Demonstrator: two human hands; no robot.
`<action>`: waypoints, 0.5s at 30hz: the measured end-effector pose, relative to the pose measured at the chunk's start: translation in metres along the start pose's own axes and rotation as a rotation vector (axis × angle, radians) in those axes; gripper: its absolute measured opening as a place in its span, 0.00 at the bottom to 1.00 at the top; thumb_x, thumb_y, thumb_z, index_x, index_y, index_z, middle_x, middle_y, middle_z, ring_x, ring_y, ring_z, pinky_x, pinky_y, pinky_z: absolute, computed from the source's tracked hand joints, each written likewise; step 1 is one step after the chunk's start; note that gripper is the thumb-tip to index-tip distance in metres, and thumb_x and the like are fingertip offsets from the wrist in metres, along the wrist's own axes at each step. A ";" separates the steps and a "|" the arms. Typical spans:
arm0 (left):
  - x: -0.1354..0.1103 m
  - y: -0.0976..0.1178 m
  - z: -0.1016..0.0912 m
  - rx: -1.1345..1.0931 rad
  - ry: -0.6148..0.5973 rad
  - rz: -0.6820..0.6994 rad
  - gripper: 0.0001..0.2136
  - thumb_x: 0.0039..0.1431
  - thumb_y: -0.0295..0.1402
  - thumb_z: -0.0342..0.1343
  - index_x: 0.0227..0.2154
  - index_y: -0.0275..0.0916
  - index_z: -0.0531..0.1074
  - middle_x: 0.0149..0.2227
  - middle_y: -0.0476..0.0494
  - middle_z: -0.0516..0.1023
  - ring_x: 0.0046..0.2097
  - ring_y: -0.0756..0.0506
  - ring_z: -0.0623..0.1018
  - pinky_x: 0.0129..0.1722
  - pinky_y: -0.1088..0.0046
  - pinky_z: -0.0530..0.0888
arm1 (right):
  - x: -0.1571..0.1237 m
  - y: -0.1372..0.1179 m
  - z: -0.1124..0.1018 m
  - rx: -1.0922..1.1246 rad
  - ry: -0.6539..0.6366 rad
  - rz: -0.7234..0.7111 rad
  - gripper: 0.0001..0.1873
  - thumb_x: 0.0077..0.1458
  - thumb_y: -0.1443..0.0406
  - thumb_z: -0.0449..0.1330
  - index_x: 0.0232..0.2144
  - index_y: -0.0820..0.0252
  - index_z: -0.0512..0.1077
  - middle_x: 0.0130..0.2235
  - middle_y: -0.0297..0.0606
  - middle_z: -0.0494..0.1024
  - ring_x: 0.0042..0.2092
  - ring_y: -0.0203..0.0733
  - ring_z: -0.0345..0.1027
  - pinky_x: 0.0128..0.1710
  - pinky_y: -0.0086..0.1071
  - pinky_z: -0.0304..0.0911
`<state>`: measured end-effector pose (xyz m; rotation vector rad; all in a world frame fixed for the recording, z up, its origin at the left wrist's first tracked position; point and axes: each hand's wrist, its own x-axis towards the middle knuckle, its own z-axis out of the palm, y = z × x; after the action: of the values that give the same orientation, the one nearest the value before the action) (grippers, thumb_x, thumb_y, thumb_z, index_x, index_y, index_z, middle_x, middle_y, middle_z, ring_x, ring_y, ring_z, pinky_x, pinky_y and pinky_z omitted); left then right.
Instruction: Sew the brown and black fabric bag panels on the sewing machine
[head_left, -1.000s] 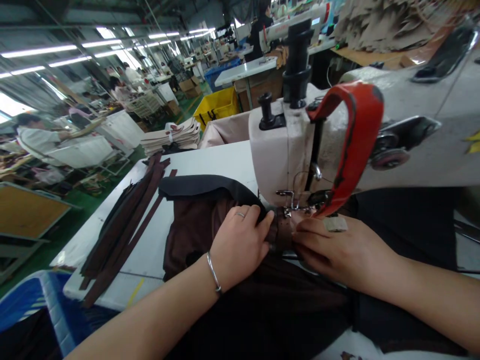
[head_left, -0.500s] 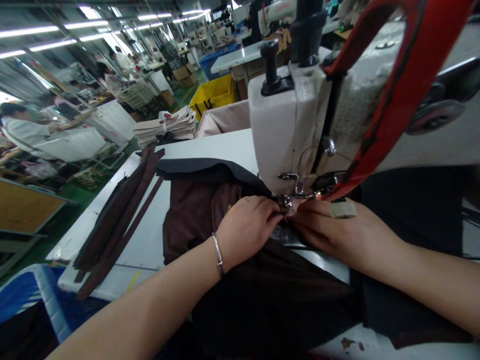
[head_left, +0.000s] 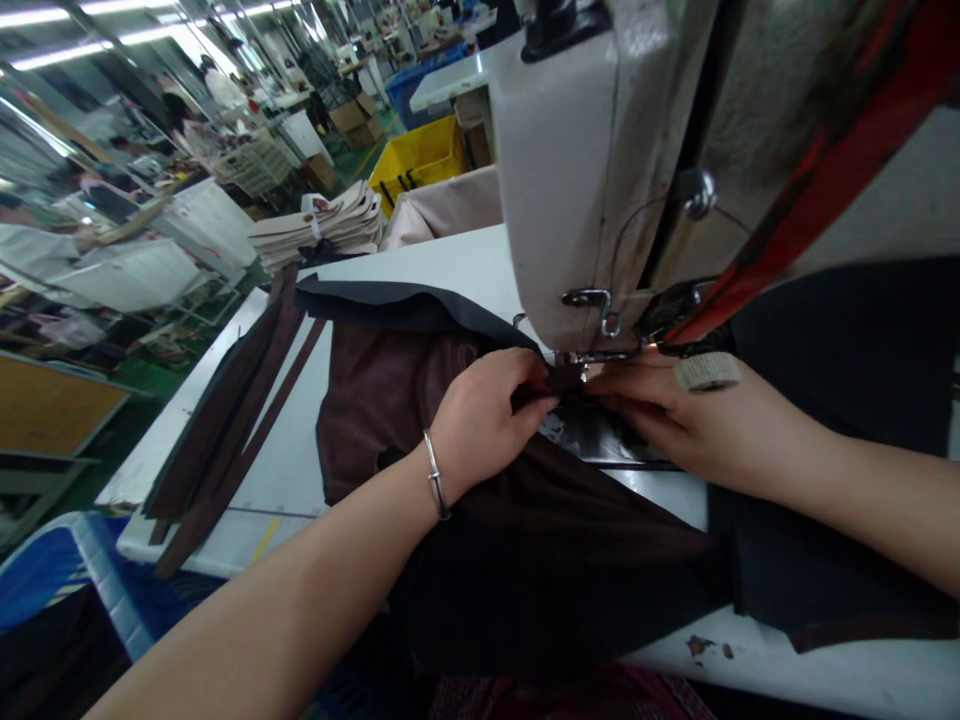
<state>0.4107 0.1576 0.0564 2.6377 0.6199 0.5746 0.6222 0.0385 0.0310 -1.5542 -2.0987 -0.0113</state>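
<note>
Pinching the cloth (head_left: 379, 390), the left hand (head_left: 487, 420) sat left of the presser foot (head_left: 582, 371). The right hand (head_left: 709, 415) lay nearer the foot, on its other side, its grip hidden; between them the cloth's edge ran crosswise below the machine (head_left: 559, 180).

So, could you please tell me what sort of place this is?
Probably a sewing workshop or factory: a sewing machine has dark material at its needle area, long strips lie on the white table, and pale pieces are stacked beyond.
</note>
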 end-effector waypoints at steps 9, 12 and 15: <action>0.002 -0.003 0.002 -0.209 -0.020 0.230 0.14 0.65 0.24 0.51 0.46 0.42 0.78 0.37 0.45 0.71 0.42 0.48 0.74 0.44 0.70 0.74 | 0.000 0.002 -0.001 0.025 -0.009 0.069 0.14 0.64 0.64 0.53 0.46 0.56 0.77 0.44 0.42 0.80 0.46 0.48 0.74 0.46 0.41 0.69; 0.003 -0.002 0.006 -0.118 -0.029 0.206 0.13 0.61 0.27 0.59 0.49 0.42 0.77 0.38 0.45 0.73 0.42 0.47 0.75 0.43 0.70 0.74 | -0.001 0.003 0.001 0.001 0.001 0.114 0.14 0.64 0.62 0.53 0.46 0.58 0.76 0.42 0.43 0.80 0.44 0.48 0.75 0.45 0.42 0.69; 0.005 -0.001 0.008 -0.032 -0.019 0.177 0.07 0.59 0.30 0.63 0.41 0.41 0.80 0.37 0.45 0.75 0.41 0.46 0.76 0.41 0.70 0.73 | -0.001 0.004 0.002 -0.008 -0.017 0.104 0.14 0.65 0.62 0.53 0.46 0.56 0.76 0.42 0.42 0.80 0.44 0.48 0.74 0.45 0.42 0.69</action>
<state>0.4182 0.1591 0.0503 2.6815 0.3699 0.6033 0.6249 0.0392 0.0276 -1.6721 -2.0300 0.0304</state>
